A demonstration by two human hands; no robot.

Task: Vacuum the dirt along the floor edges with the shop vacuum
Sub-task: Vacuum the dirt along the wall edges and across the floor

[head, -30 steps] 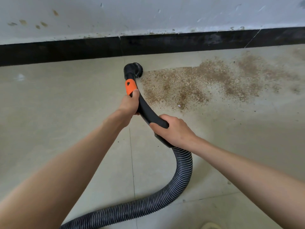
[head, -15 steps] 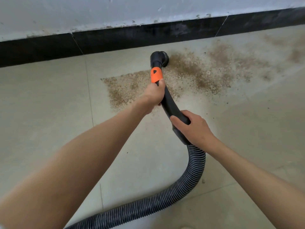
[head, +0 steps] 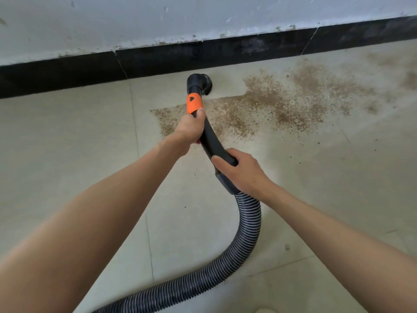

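Black wand (head: 211, 141) | left hand (head: 189, 128) fingers wrapped below orange collar (head: 194, 104) | right hand (head: 242, 170) clasping rear, arms outstretched

- The black curved plastic vacuum wand (head: 212, 143) with its orange collar (head: 193, 104) slants away from me toward the wall.
- Its round black brush nozzle (head: 201, 83) sits on the floor near the black baseboard.
- Brown gritty dirt (head: 266, 107) spreads right of the nozzle.
- The ribbed grey-black hose (head: 247, 231) loops down and left.

Black baseboard (head: 203, 55), scuffed white wall (head: 135, 21)
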